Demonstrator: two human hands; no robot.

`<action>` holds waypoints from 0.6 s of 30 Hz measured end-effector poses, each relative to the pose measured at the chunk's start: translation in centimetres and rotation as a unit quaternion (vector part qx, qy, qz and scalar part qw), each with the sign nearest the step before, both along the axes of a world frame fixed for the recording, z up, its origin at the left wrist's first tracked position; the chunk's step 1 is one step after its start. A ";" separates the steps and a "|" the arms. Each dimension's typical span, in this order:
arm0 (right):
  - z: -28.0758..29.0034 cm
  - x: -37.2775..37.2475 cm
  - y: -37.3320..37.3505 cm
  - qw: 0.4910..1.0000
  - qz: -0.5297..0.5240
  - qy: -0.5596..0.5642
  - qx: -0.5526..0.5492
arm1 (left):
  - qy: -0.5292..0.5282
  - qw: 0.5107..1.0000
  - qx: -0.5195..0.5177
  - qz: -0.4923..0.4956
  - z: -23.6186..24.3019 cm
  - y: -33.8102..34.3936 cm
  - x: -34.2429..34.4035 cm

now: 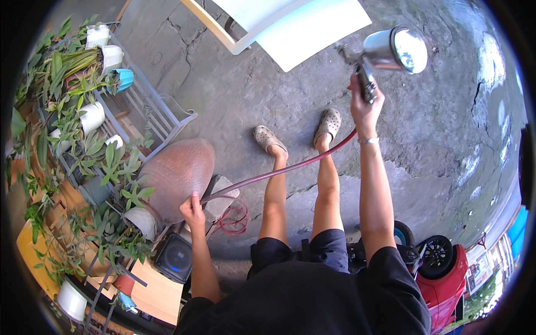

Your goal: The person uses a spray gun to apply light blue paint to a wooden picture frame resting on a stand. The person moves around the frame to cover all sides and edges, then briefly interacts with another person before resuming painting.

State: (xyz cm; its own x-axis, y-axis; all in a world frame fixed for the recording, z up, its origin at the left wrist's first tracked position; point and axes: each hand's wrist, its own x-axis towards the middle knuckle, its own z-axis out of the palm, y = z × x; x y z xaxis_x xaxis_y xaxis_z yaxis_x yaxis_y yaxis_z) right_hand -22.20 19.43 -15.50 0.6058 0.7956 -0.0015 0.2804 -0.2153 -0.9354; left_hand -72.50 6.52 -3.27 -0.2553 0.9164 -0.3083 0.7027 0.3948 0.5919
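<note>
My right hand (365, 109) is raised at the upper right, its fingers wrapped round the grip of a metal spray gun (365, 78). A large silvery paint cup (395, 49) sits on the gun. From the gun's grip a dark red hose (285, 169) sags across in front of my legs to my left hand (192, 210), which is closed on it at the lower left. Ahead of the gun, a white panel (312, 33) lies at the top, with a light wooden edge (209, 25) at its left. The gun's nozzle end is blurred.
Potted plants on a grey metal rack (151, 92) fill the left side. Beside it stand a big brown clay jar (178, 176), a stone block (221, 195) with coiled red hose (233, 220), and a black speaker (174, 258). A red vehicle (444, 290) is behind me at right. The concrete floor is cracked.
</note>
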 end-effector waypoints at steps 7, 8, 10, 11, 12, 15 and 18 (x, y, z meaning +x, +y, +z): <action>2.2 -8.6 -3.1 0.994 0.076 0.023 -0.080 | 0.033 0.999 0.036 0.016 1.7 -0.4 -6.3; 1.8 -9.4 -3.4 0.994 0.086 0.012 -0.065 | 0.032 0.999 0.036 0.019 1.8 -0.5 -7.0; 2.6 -11.0 -3.9 0.988 0.114 -0.004 -0.102 | 0.031 0.998 0.038 0.027 2.0 -0.5 -8.1; 2.2 -11.8 -4.1 0.988 0.129 -0.004 -0.083 | 0.038 0.998 0.048 0.021 2.0 -0.5 -8.6; 3.1 -12.7 -3.9 0.988 0.137 -0.006 -0.070 | 0.043 0.998 0.051 0.023 2.1 -0.6 -9.1; 4.2 -15.1 -4.0 0.984 0.167 0.000 -0.059 | 0.053 0.997 0.057 0.025 2.0 -0.8 -10.6; 5.9 -16.6 -4.5 0.972 0.230 0.017 -0.044 | 0.056 0.997 0.055 0.024 1.9 -1.1 -12.2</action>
State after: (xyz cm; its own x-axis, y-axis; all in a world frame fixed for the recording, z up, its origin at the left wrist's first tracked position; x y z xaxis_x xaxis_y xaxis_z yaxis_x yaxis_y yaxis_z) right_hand -38.76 14.97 -9.65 0.1843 0.9783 -0.0952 0.3352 -0.1536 -0.9295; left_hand -84.65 5.38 -1.41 -0.3263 0.9292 -0.1735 0.7485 0.3661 0.5528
